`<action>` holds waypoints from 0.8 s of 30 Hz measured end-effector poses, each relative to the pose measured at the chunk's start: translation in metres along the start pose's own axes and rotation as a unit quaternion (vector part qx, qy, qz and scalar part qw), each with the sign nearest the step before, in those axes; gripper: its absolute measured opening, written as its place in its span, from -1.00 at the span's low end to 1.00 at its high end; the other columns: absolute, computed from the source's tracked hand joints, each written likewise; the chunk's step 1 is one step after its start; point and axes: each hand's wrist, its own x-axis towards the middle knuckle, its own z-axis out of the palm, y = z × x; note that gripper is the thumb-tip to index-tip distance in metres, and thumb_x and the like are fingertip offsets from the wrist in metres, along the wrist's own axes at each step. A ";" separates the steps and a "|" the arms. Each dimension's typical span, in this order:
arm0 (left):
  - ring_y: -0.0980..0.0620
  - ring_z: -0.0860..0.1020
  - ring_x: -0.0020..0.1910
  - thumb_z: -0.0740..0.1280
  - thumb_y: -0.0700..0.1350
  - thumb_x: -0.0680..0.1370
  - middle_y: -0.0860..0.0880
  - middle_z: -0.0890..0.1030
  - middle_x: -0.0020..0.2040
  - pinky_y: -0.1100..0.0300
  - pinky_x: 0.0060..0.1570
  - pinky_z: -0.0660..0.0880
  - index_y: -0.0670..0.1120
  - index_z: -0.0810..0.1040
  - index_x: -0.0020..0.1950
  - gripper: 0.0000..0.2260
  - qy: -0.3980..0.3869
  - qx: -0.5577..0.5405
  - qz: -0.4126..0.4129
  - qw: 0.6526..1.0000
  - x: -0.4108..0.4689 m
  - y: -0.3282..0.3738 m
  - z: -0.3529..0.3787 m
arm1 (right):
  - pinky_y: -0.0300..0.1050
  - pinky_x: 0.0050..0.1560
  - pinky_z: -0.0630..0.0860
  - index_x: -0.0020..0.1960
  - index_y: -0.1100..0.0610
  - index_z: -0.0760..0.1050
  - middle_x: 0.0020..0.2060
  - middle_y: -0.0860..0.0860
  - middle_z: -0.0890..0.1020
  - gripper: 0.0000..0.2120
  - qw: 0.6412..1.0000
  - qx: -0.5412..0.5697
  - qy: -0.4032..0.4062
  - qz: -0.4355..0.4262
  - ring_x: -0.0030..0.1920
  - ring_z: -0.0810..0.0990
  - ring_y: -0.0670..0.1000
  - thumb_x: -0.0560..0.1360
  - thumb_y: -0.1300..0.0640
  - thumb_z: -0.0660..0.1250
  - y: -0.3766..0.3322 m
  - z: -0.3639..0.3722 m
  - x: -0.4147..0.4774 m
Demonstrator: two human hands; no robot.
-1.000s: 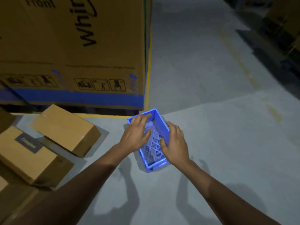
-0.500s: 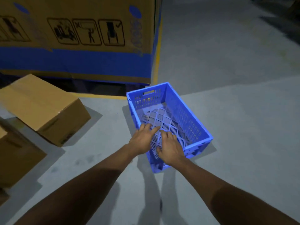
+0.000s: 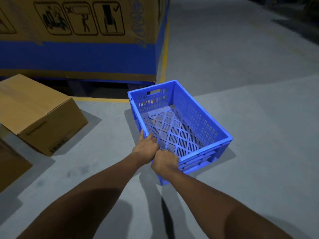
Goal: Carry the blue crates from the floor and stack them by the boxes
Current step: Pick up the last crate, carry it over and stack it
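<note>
- Blue plastic crate [image 3: 179,121], slotted and empty, sits open side up on the grey floor [image 3: 241,83], just in front of the large printed carton [image 3: 77,40].
- My left hand [image 3: 146,149] is clamped on the rim at the crate's near corner, fingers curled inside.
- My right hand [image 3: 164,163] is closed on the same corner, touching my left.
- Small cardboard box [image 3: 38,112] lies tilted to the left, apart from the crate.
</note>
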 end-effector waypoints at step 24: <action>-0.20 0.63 -0.06 0.34 -0.09 0.36 -0.23 0.67 -0.10 0.07 -0.18 0.52 -0.15 0.62 -0.17 -0.84 -0.119 -0.327 0.021 0.937 -0.212 -0.004 -0.592 | -0.11 -0.24 0.49 -0.17 0.18 0.62 -0.21 0.10 0.61 -0.76 0.962 0.056 -0.261 -0.052 -0.21 0.56 0.07 0.29 0.03 0.47 -0.009 -0.616 -0.262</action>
